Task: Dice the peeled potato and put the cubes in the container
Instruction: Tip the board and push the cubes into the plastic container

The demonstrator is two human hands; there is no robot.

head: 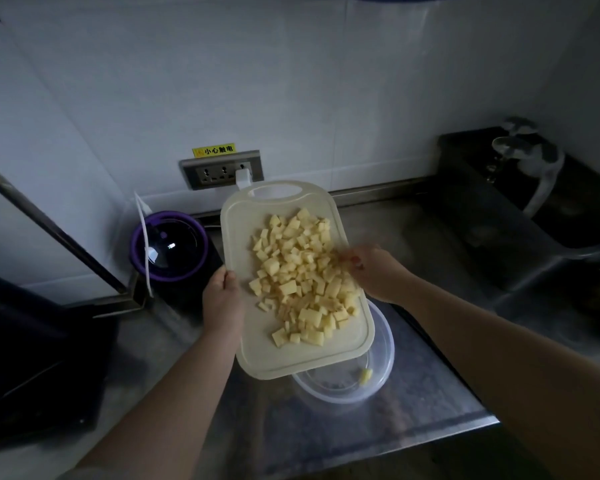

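A cream cutting board is lifted off the counter and tilted toward me, its near edge over a clear plastic container. A pile of pale yellow potato cubes covers the board's middle and right side. One cube lies inside the container. My left hand grips the board's left edge. My right hand rests on the cubes at the board's right edge, fingers blurred and spread over them.
A purple-rimmed appliance with a dark glass lid stands left of the board. A wall socket with a white plug sits behind. A sink with a tap lies to the right. A dark object fills the left.
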